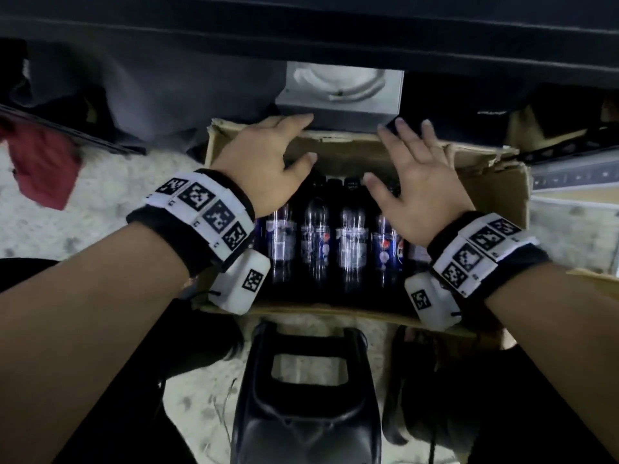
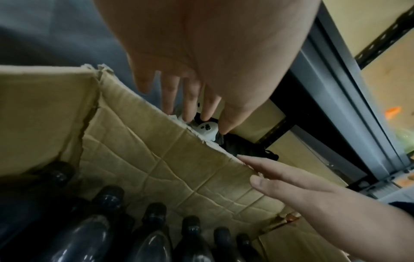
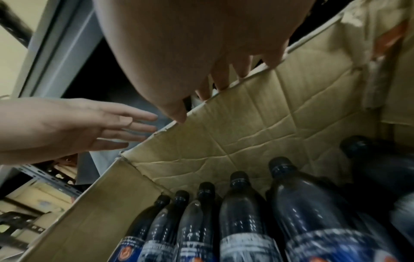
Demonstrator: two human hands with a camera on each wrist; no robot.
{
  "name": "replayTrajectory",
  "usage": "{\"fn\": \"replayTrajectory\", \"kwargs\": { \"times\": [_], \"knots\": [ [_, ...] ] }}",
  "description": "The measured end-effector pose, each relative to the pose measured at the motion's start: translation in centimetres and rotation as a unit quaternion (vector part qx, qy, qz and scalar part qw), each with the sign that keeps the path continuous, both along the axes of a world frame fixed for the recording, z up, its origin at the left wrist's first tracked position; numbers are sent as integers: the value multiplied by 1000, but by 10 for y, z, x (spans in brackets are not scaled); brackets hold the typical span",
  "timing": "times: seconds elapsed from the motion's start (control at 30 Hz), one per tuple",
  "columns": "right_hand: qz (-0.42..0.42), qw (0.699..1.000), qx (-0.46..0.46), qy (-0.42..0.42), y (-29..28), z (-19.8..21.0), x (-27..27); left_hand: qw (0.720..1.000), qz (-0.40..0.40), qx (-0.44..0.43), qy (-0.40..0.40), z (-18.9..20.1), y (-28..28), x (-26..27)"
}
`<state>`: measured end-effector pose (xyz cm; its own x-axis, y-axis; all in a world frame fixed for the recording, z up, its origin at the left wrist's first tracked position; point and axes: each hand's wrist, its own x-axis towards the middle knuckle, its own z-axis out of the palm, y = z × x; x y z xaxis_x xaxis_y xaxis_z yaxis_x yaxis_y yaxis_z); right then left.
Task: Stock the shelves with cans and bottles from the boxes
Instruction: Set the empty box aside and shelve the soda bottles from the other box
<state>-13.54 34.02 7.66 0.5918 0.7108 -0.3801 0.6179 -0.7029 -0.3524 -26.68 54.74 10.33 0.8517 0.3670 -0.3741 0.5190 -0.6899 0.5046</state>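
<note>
An open cardboard box (image 1: pixel 495 182) sits on the floor with several dark cola bottles (image 1: pixel 351 239) lying side by side inside it, caps toward the far wall. My left hand (image 1: pixel 274 145) and right hand (image 1: pixel 408 162) hover over the far part of the box, with fingers straight and spread and nothing in either. In the left wrist view, the left hand's fingertips (image 2: pixel 188 109) reach just past the torn far rim (image 2: pixel 168 159). In the right wrist view, my right hand's fingertips (image 3: pixel 221 81) reach that same rim above the bottles (image 3: pixel 241 212). Whether they touch it is unclear.
A grey carton (image 1: pixel 341 95) printed with a white shape stands just behind the box, under a dark shelf. Perforated metal shelf rails (image 1: pixel 569 149) run at the right. A red cloth (image 1: pixel 43 165) hangs at the left. A black plastic object (image 1: pixel 308 396) stands on the speckled floor near me.
</note>
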Motion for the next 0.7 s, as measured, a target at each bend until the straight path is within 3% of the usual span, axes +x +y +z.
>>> {"fn": "replayTrajectory", "kwargs": {
  "times": [0.23, 0.4, 0.7],
  "knots": [
    [-3, 999, -1, -34, 32, -16, 4, 992, -46, 86, 84, -17, 12, 32],
    [1, 996, 9, -93, 45, -33, 1, 984, -47, 148, 85, -14, 6, 30],
    [46, 998, -11, -45, 25, -14, -14, 970, -41, 222, 94, -14, -28, 6]
  ]
}}
